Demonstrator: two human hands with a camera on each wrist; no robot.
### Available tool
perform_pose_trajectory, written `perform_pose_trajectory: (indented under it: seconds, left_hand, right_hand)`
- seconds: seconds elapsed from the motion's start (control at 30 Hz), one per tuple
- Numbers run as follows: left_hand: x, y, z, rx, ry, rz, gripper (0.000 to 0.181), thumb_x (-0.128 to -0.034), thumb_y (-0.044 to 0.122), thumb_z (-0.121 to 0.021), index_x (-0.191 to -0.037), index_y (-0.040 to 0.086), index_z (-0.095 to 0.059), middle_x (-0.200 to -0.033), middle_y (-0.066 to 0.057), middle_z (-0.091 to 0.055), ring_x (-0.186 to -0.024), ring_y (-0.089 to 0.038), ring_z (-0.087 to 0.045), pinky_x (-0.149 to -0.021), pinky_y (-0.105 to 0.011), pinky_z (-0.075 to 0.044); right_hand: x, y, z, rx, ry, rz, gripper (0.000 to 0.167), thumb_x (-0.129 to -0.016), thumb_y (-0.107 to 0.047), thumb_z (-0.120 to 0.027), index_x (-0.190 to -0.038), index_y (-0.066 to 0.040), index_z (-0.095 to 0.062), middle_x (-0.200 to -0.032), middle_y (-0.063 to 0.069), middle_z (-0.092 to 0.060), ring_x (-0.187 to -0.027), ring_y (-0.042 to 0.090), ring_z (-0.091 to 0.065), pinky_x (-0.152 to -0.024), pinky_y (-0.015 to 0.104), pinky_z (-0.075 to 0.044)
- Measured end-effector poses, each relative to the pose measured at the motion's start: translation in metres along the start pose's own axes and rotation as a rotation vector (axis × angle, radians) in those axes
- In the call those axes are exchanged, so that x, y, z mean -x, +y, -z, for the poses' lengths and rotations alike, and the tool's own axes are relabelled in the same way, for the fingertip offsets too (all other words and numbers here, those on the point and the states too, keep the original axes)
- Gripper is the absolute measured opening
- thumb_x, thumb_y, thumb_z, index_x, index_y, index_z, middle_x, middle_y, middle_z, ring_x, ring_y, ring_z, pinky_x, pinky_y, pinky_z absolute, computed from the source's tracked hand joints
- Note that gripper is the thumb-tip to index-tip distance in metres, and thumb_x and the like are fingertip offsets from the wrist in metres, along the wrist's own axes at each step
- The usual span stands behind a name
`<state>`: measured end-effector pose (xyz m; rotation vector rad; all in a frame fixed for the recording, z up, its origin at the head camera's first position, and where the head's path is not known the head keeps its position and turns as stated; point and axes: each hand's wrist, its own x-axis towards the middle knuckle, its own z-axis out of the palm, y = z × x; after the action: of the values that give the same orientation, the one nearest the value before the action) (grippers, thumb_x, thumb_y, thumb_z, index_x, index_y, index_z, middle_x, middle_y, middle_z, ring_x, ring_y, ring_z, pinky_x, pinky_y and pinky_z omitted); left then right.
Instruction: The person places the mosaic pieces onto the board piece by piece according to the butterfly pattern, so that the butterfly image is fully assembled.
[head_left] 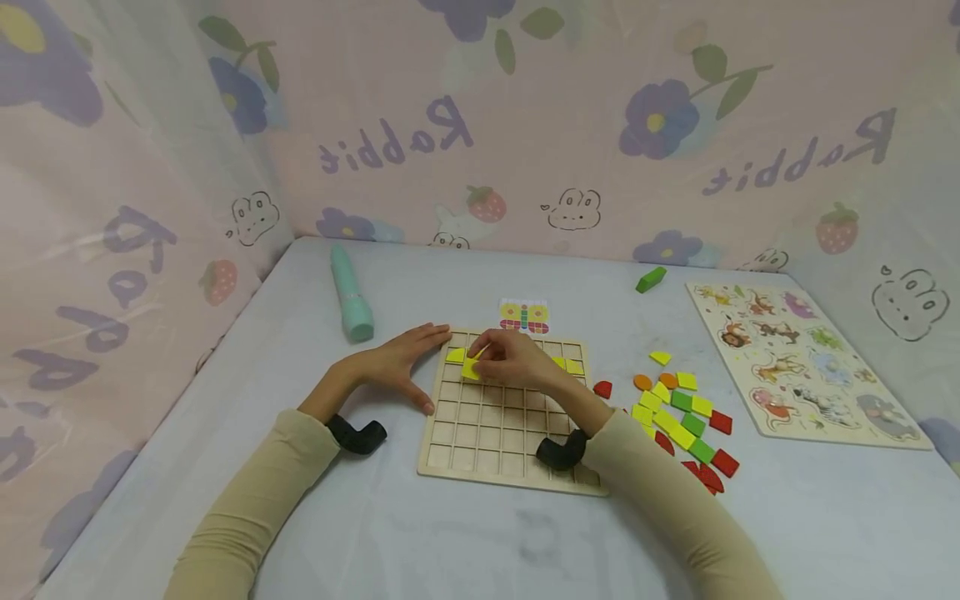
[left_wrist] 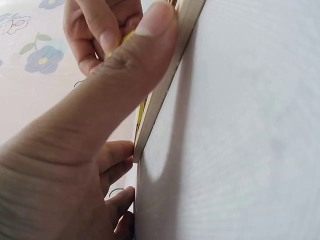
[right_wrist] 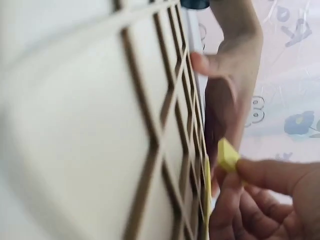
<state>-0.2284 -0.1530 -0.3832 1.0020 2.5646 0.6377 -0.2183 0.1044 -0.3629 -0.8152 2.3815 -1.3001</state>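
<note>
A wooden grid board lies in the middle of the table. My right hand is over its upper left part, pinching a yellow piece between thumb and fingers; the right wrist view shows the yellow piece held just off the board. Beside it a yellow piece lies in the grid, and more yellow pieces lie at the upper right. My left hand rests with fingers spread at the board's left edge; in the left wrist view its thumb touches the board's side.
Right of the board lie loose yellow, green, red and orange pieces. A picture card is behind the board. An animal puzzle board lies at the right, a green block at the back, a mint-coloured object at the back left.
</note>
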Motion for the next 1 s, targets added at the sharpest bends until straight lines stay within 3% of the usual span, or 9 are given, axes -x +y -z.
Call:
perform_pose_trajectory:
  seconds: [0.2,0.47,1.0]
  left_hand:
    - [-0.002,-0.002,-0.001,0.0,-0.009,0.013,0.116,-0.0636,0.056,-0.078,-0.151,0.013,-0.015,-0.157,-0.002,-0.008,-0.144,-0.026,0.0,-0.114,-0.049,-0.009]
    - [-0.002,-0.004,-0.001,-0.005,0.001,0.009,0.116,-0.063,0.056,-0.079,-0.15,0.013,-0.016,-0.157,-0.003,-0.009,-0.144,-0.026,-0.001,-0.114,-0.049,-0.009]
    - [-0.003,-0.003,-0.002,-0.015,0.013,-0.017,0.114,-0.0642,0.052,-0.08,-0.149,0.008,-0.018,-0.156,-0.008,-0.011,-0.143,-0.031,-0.003,-0.114,-0.05,-0.01]
  right_hand:
    - [-0.02,0.0,-0.023,0.057,0.09,-0.006,0.013,-0.083,-0.01,-0.069,-0.094,-0.004,-0.065,-0.079,0.002,-0.064,-0.069,0.01,-0.056,-0.066,0.021,-0.045]
    - [-0.025,-0.005,-0.033,0.229,0.158,0.032,0.01,-0.081,-0.012,-0.072,-0.087,-0.006,-0.067,-0.076,0.001,-0.064,-0.067,0.009,-0.055,-0.062,0.021,-0.045]
    - [-0.018,-0.008,-0.026,0.378,0.135,0.12,0.015,-0.081,-0.012,-0.072,-0.092,-0.003,-0.069,-0.078,0.001,-0.067,-0.067,0.008,-0.058,-0.061,0.019,-0.048]
